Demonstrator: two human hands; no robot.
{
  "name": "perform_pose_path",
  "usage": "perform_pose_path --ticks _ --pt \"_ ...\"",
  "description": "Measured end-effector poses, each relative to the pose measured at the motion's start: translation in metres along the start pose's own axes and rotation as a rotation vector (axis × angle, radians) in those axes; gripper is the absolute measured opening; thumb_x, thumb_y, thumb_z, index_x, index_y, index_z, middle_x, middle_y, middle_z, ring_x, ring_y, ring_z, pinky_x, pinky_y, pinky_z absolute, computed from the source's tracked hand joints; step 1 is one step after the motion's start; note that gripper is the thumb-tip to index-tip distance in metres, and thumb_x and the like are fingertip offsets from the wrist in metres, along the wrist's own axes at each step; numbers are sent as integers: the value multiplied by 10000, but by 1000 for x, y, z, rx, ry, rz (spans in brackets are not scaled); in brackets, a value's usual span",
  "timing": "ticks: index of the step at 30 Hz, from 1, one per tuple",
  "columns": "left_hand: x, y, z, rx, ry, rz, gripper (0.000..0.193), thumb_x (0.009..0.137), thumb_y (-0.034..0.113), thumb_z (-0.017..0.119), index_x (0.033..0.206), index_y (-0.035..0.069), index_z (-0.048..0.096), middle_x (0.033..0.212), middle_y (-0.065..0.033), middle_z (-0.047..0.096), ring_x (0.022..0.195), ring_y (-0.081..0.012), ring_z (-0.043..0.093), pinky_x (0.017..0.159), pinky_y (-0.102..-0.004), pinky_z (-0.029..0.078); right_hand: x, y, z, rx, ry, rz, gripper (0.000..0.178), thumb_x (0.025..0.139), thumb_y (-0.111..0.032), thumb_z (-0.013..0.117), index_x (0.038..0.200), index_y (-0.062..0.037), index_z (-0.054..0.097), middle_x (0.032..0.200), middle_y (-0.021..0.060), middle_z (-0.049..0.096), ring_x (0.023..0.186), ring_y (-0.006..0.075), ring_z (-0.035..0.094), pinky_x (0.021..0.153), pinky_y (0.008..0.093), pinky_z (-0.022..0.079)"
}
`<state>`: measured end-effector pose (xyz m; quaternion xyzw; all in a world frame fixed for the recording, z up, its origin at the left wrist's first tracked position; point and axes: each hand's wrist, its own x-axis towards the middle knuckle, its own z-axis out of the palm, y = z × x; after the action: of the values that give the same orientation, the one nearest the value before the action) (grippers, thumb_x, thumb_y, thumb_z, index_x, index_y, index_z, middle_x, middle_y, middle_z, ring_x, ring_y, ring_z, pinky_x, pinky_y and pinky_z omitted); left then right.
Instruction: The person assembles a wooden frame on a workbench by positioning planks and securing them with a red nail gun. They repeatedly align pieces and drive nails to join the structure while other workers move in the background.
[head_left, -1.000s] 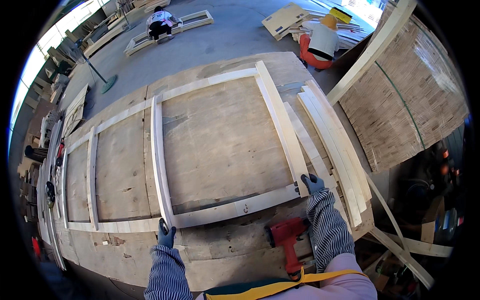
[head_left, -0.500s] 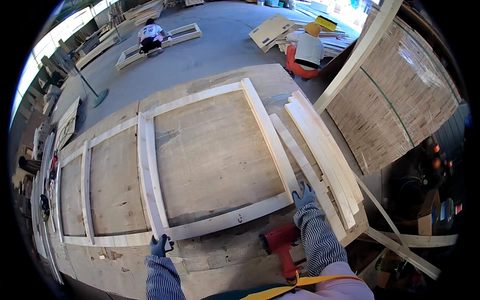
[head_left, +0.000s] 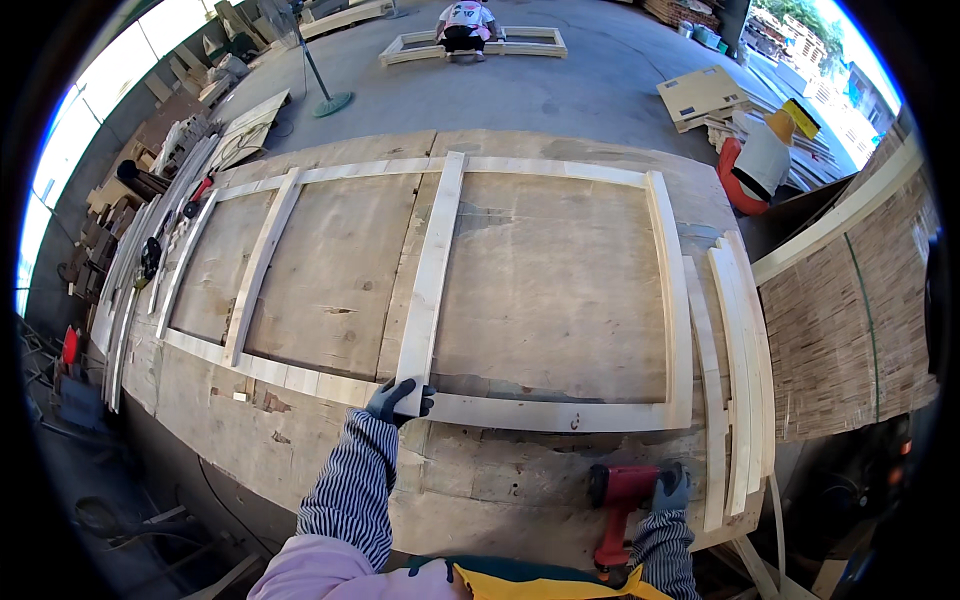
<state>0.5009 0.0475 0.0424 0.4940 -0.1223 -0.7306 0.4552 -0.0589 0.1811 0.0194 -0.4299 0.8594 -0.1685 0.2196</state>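
Left hand (head_left: 398, 400) now at frame (head_left: 430, 270) edge

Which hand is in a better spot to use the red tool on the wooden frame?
Probably the right hand: it already grips the red nail gun just below the wooden frame. The left hand is busy pressing the frame's joint down.

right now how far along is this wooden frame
Done: the frame lies laid out on the plywood worktable, outer rails and three cross slats in place. In hand: the left hand presses the middle slat's lower joint; the right hand is on the red nail gun. Left: spare slats lie unused; fastenings can't be seen.
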Motion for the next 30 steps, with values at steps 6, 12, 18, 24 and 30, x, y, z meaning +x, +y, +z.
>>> perform_pose_path --ticks 6,12,18,24,30 --pt "18 -1 -49 210 79 51 485 880 233 649 1285 45 460 999 -166 635 828 -304 646 712 -410 550 -51 -23 20 61 -107 -37 627 769 -142 703 1331 -35 445 1228 198 520 1123 343 538 965 395 445" --pt "-26 21 -5 1477 660 138 807 780 498 677 1451 240 310 1277 -231 445 1141 -385 493 959 -472 421 -98 -7 76 27 -69 -125 590 774 -224 719 1288 -38 493 1216 197 514 1069 353 547 904 400 465" --pt "-8 4 -27 1626 528 43 942 742 566 673 1456 113 257 1353 -221 410 1210 -381 441 999 -470 394 -149 -79 55 14 -151 -55 594 789 -220 692 1296 -7 469 1197 235 522 1123 370 514 952 429 432" --pt "23 16 -28 1625 474 63 896 720 508 694 1411 92 304 1281 -162 486 1208 -332 434 976 -490 368 -215 -59 37 -29 -88 36 536 788 -228 682 1240 8 517 1174 227 543 1099 357 539 938 402 446" --pt "16 12 -34 1433 588 210 840 709 484 697 1375 112 345 1246 -168 511 1190 -339 448 978 -478 374 -284 -73 22 -75 -167 34 577 739 -172 698 1256 2 508 1181 211 563 1132 322 536 966 381 430"
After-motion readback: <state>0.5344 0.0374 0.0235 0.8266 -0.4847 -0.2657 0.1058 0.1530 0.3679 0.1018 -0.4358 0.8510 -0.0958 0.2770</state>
